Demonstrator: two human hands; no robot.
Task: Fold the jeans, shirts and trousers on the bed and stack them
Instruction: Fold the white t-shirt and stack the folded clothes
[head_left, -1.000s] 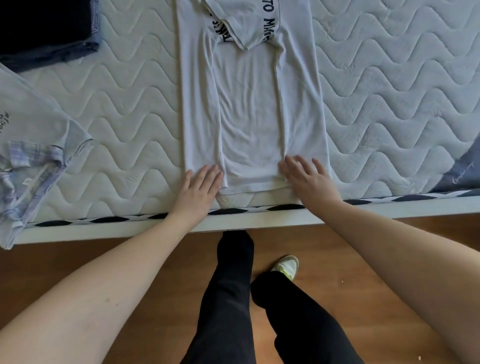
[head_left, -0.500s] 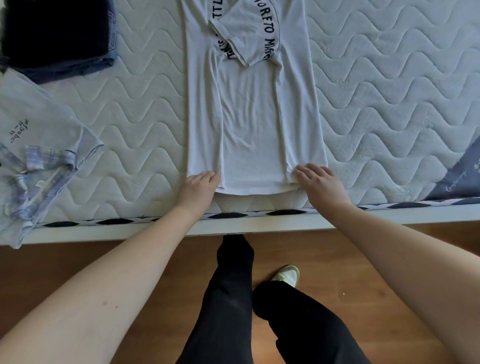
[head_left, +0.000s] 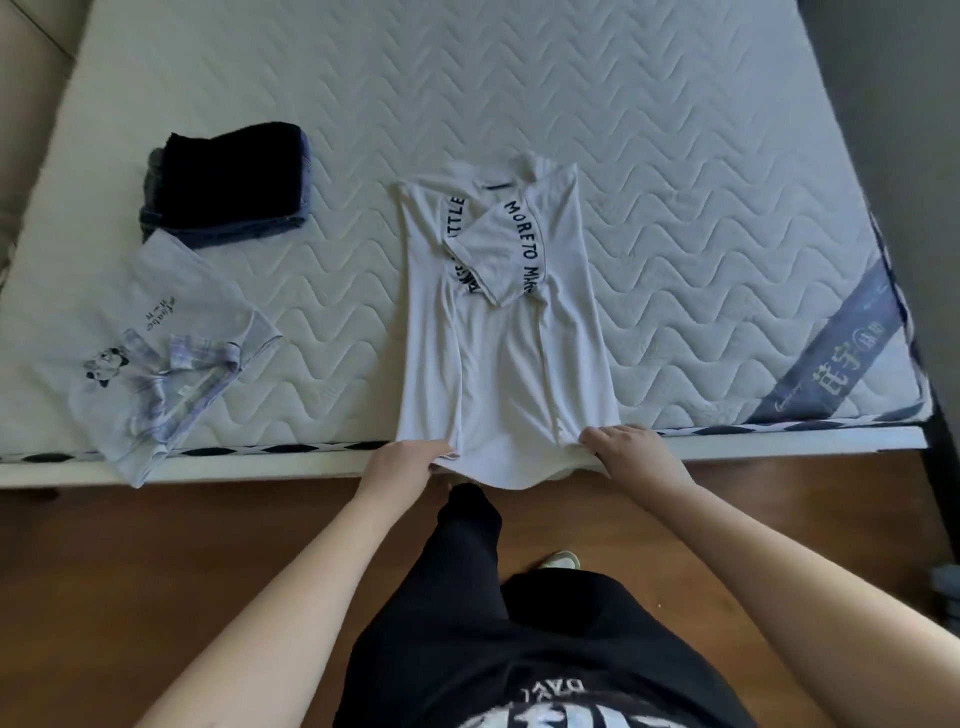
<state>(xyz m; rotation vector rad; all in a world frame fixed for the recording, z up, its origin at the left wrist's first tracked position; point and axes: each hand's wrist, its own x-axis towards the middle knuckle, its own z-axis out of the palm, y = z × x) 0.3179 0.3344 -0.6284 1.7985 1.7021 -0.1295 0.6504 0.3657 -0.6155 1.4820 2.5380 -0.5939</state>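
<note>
I see both hands, left and right, pinching the hem of the white shirt, narrow-folded mid-bed. Fingers look curled on cloth, I think. Dark stack sits far left.

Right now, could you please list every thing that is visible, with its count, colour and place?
white shirt: 1, white with dark letters, middle of the bed, sides folded in, hem at the near edge
pale shirt: 1, light blue with checked collar, near left of the bed
dark stack: 1, black and dark blue folded clothes, behind the pale shirt
mattress: 1, white quilted, grey band at the near right corner
floor: 1, brown wood, below the bed
shoe: 1, light, on the floor
left hand: 1, grips the hem's left corner
right hand: 1, grips the hem's right corner
</note>
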